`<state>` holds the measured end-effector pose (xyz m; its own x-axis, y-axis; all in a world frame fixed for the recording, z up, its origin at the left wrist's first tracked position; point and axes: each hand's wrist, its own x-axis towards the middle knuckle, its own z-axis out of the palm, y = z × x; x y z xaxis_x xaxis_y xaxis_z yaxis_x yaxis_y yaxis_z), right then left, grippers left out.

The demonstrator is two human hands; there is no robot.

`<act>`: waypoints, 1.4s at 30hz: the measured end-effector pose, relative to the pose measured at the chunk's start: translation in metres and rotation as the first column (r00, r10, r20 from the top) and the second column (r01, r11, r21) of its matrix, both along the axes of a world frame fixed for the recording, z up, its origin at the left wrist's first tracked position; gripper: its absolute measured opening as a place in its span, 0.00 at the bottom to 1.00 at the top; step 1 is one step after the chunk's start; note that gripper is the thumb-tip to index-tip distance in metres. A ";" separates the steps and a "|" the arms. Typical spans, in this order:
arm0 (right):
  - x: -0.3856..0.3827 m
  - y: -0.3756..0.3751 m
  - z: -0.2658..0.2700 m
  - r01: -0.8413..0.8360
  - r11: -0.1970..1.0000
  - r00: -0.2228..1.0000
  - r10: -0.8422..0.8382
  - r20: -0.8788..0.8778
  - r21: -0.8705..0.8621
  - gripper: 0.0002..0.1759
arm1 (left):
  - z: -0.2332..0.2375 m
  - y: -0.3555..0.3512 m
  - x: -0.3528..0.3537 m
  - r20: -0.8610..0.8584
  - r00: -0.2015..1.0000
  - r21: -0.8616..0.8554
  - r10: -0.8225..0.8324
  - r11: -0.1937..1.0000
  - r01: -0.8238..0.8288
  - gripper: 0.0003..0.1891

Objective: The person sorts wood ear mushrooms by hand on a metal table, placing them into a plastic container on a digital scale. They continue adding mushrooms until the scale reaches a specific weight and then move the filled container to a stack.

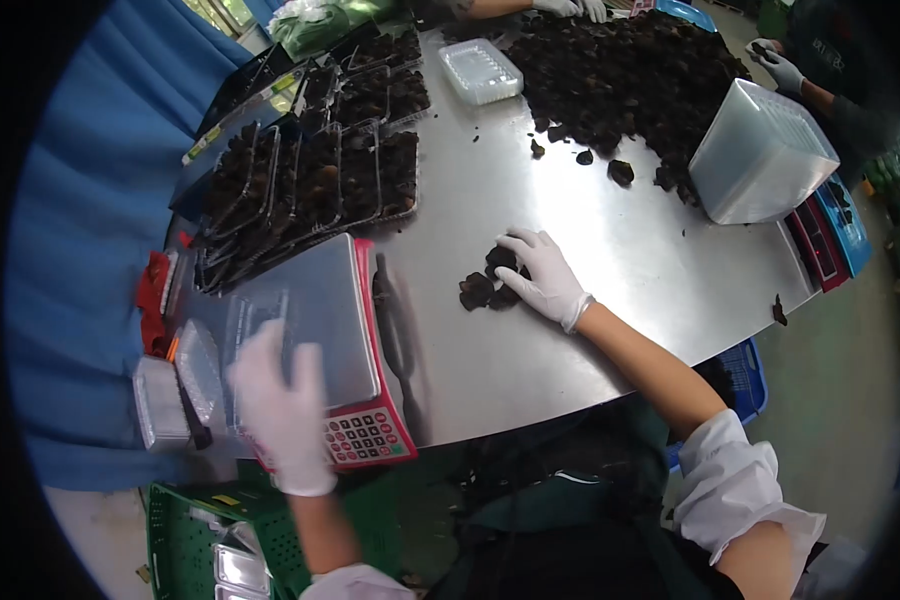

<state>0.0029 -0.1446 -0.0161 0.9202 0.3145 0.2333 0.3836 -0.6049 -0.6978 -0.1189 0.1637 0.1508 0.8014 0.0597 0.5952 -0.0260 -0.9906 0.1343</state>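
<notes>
My right hand, in a white glove, rests on the metal table with its fingers curved around several dark, crinkled pieces. Blurred by motion, my gloved left hand is over the left part of a red-edged scale. A faint clear plastic shape shows beside its fingers, but whether the hand holds it cannot be made out. Filled clear trays of dark pieces stand behind the scale.
A large dark heap covers the table's far side. Stacked clear containers stand at right, an empty tray at the back. Co-workers' gloved hands are beyond. A green crate sits below left.
</notes>
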 end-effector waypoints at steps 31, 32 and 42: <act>-0.003 0.055 0.118 -0.358 0.854 0.896 0.428 -0.118 0.377 0.29 | -0.055 -0.092 0.061 -0.076 0.902 -0.766 -0.425 0.604 0.220 0.26; 0.001 0.080 0.117 -0.502 0.817 0.864 0.490 0.117 0.285 0.30 | -0.044 -0.069 0.047 -0.023 0.924 -0.710 -0.382 0.657 0.254 0.25; 0.018 0.311 0.141 -0.797 0.603 0.603 0.795 0.065 0.026 0.32 | -0.016 0.131 -0.012 -0.290 0.956 -0.625 -0.035 0.763 -0.162 0.30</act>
